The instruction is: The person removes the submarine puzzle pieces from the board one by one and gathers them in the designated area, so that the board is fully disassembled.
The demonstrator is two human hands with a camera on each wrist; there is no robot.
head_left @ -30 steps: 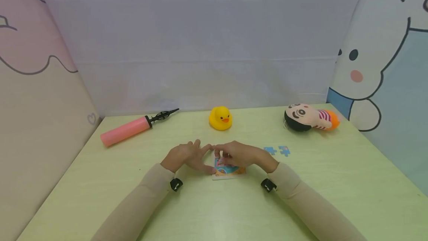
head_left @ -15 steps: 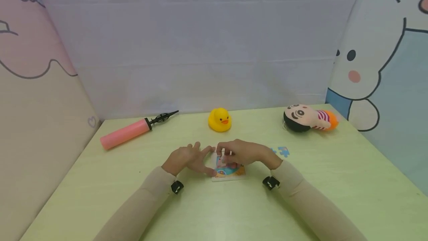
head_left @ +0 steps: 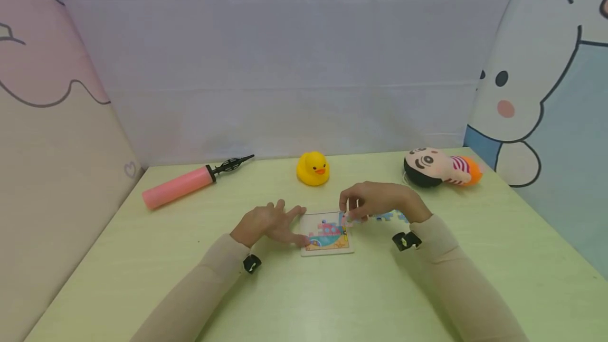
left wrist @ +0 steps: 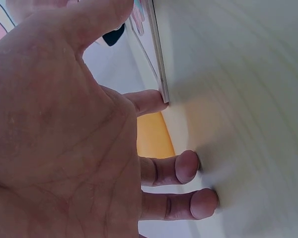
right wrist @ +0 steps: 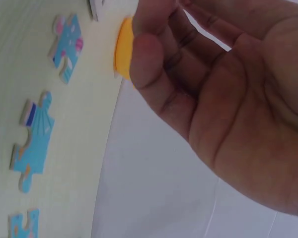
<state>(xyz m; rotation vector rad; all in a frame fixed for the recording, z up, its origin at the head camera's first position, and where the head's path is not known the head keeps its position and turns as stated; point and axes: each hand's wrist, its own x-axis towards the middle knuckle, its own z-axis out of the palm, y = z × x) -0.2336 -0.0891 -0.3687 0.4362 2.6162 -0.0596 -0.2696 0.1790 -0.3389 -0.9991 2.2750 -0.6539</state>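
One square, white-framed jigsaw board (head_left: 327, 234) with a colourful picture lies flat on the pale green surface (head_left: 332, 300), in front of the person and between the two hands. The left hand (head_left: 267, 221) rests beside the board's left edge with its fingers (left wrist: 181, 167) straight and spread, tips down on the surface; in the left wrist view one fingertip touches the board's edge (left wrist: 159, 64). The right hand (head_left: 377, 200) hovers over the board's far right corner with its fingers (right wrist: 154, 44) curled together; the head view shows a small pale bit at the fingertips, but whether they pinch a piece cannot be told. Loose blue jigsaw pieces (head_left: 391, 217) lie on the surface just right of the board, below the right hand; the right wrist view shows three of them: one with pink marks (right wrist: 67, 47), one larger (right wrist: 34, 141), and one cut off by the bottom edge (right wrist: 24, 224).

Along the far side of the surface there are three toys, well apart from each other: one pink balloon hand pump with a black nozzle (head_left: 190, 180) at the left, one yellow rubber duck (head_left: 313, 168) in the middle, and one soft doll with black hair and a striped top (head_left: 439, 167) lying on its side at the right. Each forearm is in a beige sleeve (head_left: 199, 292) and carries one black wrist mount (head_left: 250, 263)
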